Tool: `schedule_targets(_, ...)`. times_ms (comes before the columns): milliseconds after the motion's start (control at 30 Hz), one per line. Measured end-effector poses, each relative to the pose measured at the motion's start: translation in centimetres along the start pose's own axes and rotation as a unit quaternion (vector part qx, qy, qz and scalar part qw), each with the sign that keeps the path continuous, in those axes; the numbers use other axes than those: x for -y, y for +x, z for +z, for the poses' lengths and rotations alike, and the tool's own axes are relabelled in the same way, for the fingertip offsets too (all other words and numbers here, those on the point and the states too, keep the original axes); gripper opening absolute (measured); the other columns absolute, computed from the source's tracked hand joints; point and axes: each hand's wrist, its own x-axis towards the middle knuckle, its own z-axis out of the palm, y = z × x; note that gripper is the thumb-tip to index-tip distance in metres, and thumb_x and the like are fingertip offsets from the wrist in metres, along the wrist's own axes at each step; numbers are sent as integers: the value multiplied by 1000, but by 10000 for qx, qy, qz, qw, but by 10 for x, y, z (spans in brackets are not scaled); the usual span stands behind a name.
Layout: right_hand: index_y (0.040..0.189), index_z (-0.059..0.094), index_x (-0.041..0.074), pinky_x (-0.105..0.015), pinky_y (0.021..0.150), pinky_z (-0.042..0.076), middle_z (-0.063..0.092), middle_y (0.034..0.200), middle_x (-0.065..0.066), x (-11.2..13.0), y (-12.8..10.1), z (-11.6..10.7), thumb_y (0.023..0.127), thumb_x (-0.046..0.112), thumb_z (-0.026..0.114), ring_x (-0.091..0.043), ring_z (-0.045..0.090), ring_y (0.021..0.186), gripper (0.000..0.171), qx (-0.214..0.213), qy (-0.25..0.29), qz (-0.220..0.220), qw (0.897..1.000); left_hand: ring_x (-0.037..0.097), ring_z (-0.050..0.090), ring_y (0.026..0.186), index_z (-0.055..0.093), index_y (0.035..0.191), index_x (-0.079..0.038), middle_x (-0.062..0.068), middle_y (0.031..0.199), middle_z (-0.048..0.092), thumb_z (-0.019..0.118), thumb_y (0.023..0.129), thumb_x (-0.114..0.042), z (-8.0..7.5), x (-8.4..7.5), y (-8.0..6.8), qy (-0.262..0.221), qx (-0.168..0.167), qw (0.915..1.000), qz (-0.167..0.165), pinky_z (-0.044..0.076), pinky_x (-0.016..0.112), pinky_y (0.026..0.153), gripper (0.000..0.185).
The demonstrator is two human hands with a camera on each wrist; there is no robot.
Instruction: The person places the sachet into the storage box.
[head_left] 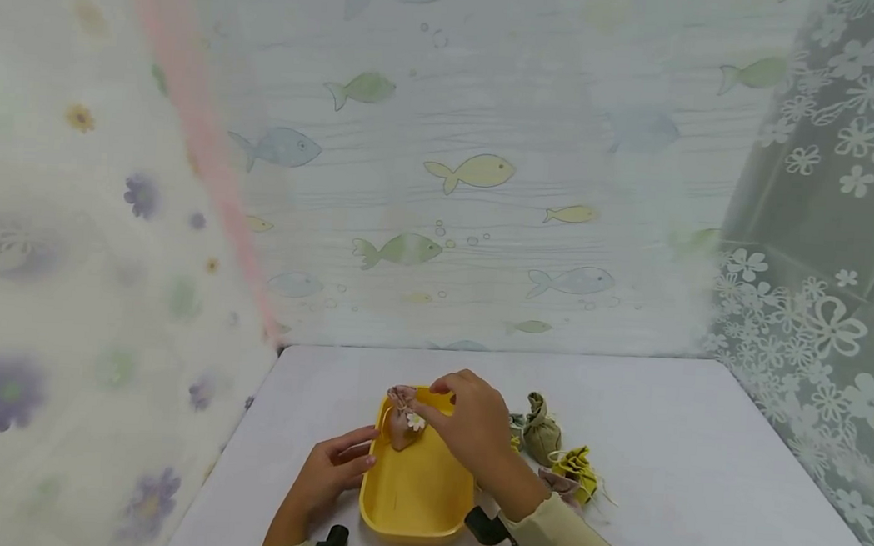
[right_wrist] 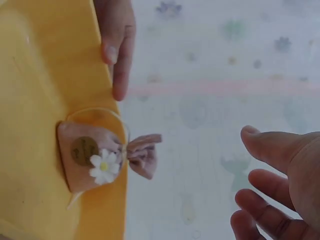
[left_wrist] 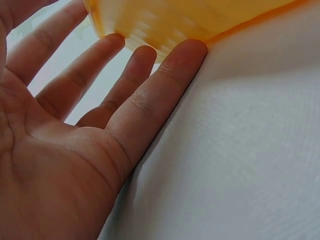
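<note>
A yellow tray [head_left: 416,493] lies on the white table [head_left: 696,456]. At its far end stands a small pink drawstring pouch [head_left: 401,425] with a white daisy on it, seen also in the right wrist view as pouch [right_wrist: 95,157] in tray [right_wrist: 35,90]. My right hand [head_left: 450,401] hovers just right of the pouch; in the wrist view the hand [right_wrist: 265,185] has loosely spread fingers, holds nothing, and is apart from the pouch. My left hand [head_left: 346,461] lies flat on the table, its straight fingertips [left_wrist: 192,50] touching the tray's left wall [left_wrist: 175,20].
Right of the tray lie more pouches: an olive one [head_left: 542,434], a yellow-green one [head_left: 575,467] and a pinkish one [head_left: 558,483]. Fish-print curtain [head_left: 450,182] closes the back; flowered curtains [head_left: 842,289] hang along both sides of the table.
</note>
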Motion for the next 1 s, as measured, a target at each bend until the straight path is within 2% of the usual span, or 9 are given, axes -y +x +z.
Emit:
schedule_targets(300, 102, 78, 21, -30, 73, 55, 72, 100, 8, -7, -17, -24, 81, 43, 88, -12, 66, 84, 32, -486, -155, -188, 9985, 35, 55, 139, 67, 139, -21, 8, 158, 51, 82, 89, -33, 1, 1, 3, 50, -60, 10000, -48, 62, 42, 91, 54)
schedule_targets(467, 103, 78, 23, -31, 73, 56, 72, 102, 9, -17, -28, -34, 79, 42, 90, -11, 65, 85, 33, -569, -256, 76, 9980, 36, 56, 138, 67, 139, -21, 10, 158, 51, 82, 90, -33, 1, 1, 5, 111, -47, 9999, 4, 63, 41, 91, 53)
schedule_targets(733, 104, 76, 28, -47, 88, 56, 71, 106, 12, -37, -46, -47, 77, 46, 90, -15, 68, 103, 35, -485, -464, 575, 9961, 36, 55, 139, 67, 139, -21, 8, 158, 50, 82, 90, -32, -2, 1, 8, 72, -52, 10000, 9, 62, 42, 91, 53)
schedule_targets(1000, 106, 77, 23, -52, 88, 56, 72, 107, 6, -55, -60, -55, 76, 44, 91, -21, 68, 109, 39, -460, -640, 771, 9939, 36, 54, 139, 67, 140, -20, 8, 159, 49, 81, 90, -28, -3, 4, 12, -21, 11, 10000, 70, 62, 42, 91, 52)
